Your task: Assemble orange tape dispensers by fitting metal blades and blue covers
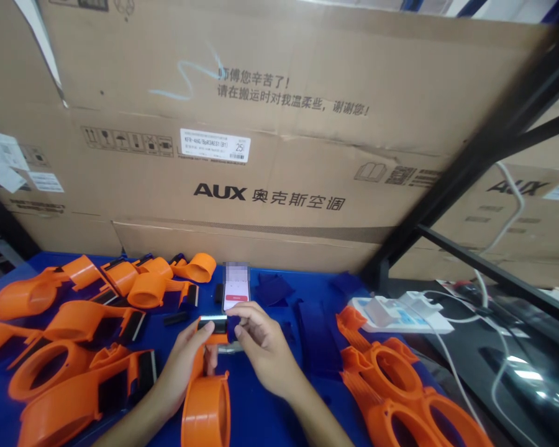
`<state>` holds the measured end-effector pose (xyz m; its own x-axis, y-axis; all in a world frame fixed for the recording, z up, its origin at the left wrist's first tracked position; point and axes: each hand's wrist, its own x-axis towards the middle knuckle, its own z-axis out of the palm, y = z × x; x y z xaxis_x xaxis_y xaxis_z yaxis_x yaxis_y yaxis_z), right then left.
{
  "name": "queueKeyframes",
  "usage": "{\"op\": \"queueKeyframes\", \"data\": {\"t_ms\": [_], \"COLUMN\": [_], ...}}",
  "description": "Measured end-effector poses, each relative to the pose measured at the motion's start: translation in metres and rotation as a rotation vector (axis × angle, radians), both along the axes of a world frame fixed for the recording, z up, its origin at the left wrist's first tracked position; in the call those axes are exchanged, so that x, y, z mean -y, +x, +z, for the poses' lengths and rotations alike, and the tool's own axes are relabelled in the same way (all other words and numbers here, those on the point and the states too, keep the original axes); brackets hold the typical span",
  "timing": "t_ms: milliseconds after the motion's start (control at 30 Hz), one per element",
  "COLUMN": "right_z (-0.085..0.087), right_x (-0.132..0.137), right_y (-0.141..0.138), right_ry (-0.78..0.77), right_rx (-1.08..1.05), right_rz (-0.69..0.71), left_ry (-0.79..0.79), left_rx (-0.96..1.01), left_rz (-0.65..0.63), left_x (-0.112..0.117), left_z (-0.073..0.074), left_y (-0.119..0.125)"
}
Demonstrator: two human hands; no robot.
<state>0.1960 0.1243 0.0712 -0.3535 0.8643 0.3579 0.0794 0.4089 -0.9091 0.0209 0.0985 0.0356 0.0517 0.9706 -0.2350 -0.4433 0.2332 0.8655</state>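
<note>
My left hand [186, 363] is wrapped around the neck of an orange tape dispenser [208, 397] that lies on the blue table [261, 410]. Its thumb presses near the black toothed blade [213, 322] at the dispenser's far end. My right hand [261, 341] pinches the same end of the dispenser from the right, fingers closed on the blade area. A phone [236, 290] with a lit screen lies just beyond both hands.
Several orange dispensers [74, 347] are piled on the left and more [400, 397] on the right. Small black parts [176, 318] lie near the phone. Big AUX cardboard boxes [261, 155] wall the back. A white power strip [400, 313] with cables sits right, by a black frame [470, 161].
</note>
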Motion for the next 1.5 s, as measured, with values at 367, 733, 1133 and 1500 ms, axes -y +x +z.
{"op": "queueKeyframes", "data": {"t_ms": [367,733,1133,1500], "right_z": [-0.010,0.002,0.002,0.007], "right_x": [0.003,0.002,0.001,0.014], "right_y": [-0.010,0.005,0.000,-0.004], "right_ry": [0.036,0.244,0.187,0.145], "right_rx": [0.025,0.175,0.116,0.316], "right_rz": [-0.045,-0.029,-0.073,-0.255], "left_ry": [-0.007,-0.053,0.021,0.222], "left_rx": [0.024,0.013,-0.041,-0.394], "left_rz": [0.016,0.061,0.060,0.081], "left_x": [0.002,0.000,-0.003,0.001], "left_z": [-0.001,-0.001,-0.006,-0.004], "left_y": [-0.003,-0.001,-0.006,-0.007]}}
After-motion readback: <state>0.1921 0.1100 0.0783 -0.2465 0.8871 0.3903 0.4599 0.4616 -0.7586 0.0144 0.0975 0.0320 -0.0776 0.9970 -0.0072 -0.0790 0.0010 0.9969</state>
